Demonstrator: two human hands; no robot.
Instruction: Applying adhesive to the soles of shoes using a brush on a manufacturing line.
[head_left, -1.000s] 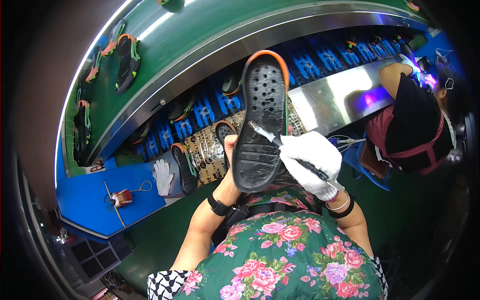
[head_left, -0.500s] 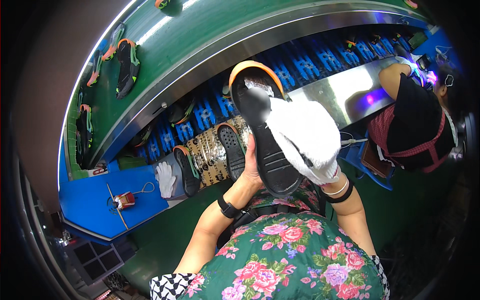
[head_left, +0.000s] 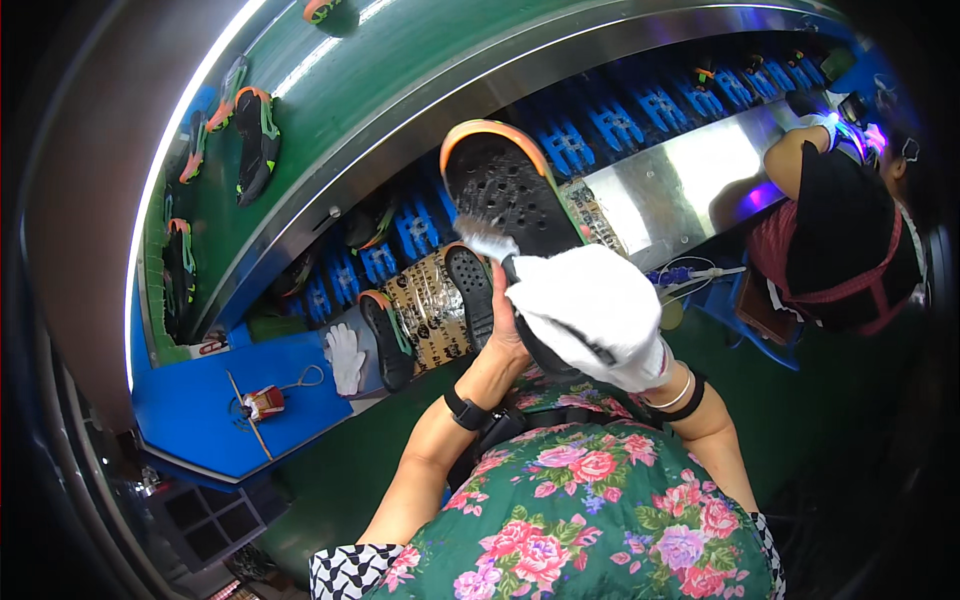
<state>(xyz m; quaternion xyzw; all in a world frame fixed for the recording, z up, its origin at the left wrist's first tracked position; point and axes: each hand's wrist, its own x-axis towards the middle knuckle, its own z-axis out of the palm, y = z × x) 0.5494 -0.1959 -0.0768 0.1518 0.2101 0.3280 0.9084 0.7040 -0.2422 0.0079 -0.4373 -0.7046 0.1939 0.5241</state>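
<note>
A black shoe sole [head_left: 512, 195] with an orange toe rim, green side and rows of small holes is held up in front of me, toe pointing away. My left hand [head_left: 506, 325], bare, grips its left side near the middle. My right hand [head_left: 592, 312], in a white glove, is closed round the dark handle of a brush [head_left: 488, 238]. The brush's bristles lie against the inner face of the sole, below the toe. The glove hides the heel part and most of the handle. Two similar soles, one near [head_left: 470, 285] and one farther left [head_left: 388, 345], lie beyond my left arm.
A white glove [head_left: 346, 358] lies beside a blue table [head_left: 190, 400] bearing a small red container [head_left: 264, 403] and a stick. A taped cardboard piece [head_left: 430, 315] lies between the two soles. Beyond are blue racks [head_left: 660, 115] and a green conveyor [head_left: 400, 45] with shoes. At right, a co-worker [head_left: 830, 235] sits.
My gloved right hand and the brush have moved toward me and slightly left, down from the toe. The sole has shifted slightly left, and more of its holed face now shows.
</note>
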